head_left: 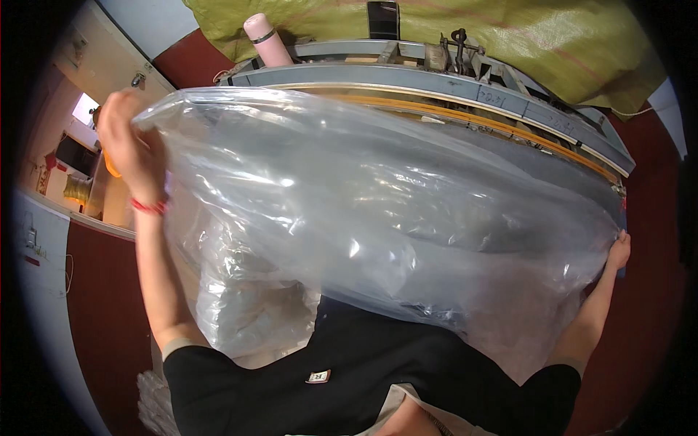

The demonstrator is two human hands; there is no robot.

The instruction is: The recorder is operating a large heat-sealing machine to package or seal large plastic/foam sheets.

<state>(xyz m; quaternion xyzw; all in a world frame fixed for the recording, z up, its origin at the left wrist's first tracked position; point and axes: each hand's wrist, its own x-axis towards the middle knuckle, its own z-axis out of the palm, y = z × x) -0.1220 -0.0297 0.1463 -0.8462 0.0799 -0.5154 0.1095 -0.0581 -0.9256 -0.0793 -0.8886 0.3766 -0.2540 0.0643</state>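
A wide, clear plastic sheet (349, 196) is stretched between my two raised arms and covers much of the view. At the far left, my left hand (132, 142) is closed on its upper left corner, and a red band (150, 206) circles that wrist. My right hand (619, 251), low at the far right, pinches the sheet's right edge between its fingers. The sheet hangs in shiny folds before my black shirt, with a bunched part of the plastic (251, 312) lower left. Whether it is a single sheet or a bag, I cannot tell.
Beyond the sheet runs a long grey metal frame (451, 89) with orange strips (480, 115) along it and a dark clamp-like fitting (459, 51). A pink bottle (267, 40) and a dark phone-like slab (383, 19) are behind. Yellow-green sheeting (552, 43) hangs there; a door (109, 54) is left.
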